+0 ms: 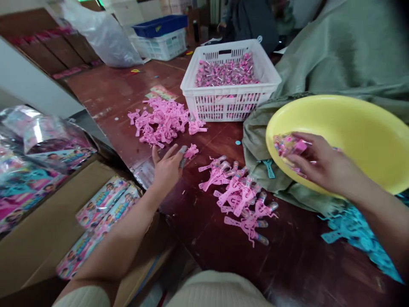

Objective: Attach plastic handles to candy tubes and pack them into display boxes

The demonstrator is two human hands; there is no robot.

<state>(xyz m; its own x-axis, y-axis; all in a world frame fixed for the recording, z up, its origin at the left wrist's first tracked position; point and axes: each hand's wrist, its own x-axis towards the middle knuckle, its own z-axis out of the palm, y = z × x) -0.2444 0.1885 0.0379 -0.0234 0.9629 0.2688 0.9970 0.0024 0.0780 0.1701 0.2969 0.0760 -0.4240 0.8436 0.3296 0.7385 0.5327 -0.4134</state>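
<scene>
My left hand (pixel 168 168) is over the dark red table with its fingers spread, just in front of a heap of pink plastic pieces (pixel 162 119). A small pink piece (pixel 191 151) lies beside its fingertips. My right hand (pixel 319 160) is inside the left part of a yellow basin (pixel 358 128), its fingers round several small clear tubes with pink caps and coloured beads (pixel 289 145). Between the hands, pink pieces with clear tubes attached (pixel 238 189) lie in a loose pile.
A white basket (pixel 230 89) of pink-capped tubes stands behind. Turquoise pieces (pixel 358 234) lie at the right, one turquoise piece (pixel 270 167) near the basin. An open carton (pixel 47 213) with printed packs is at the left. A person (pixel 249 23) is at the back.
</scene>
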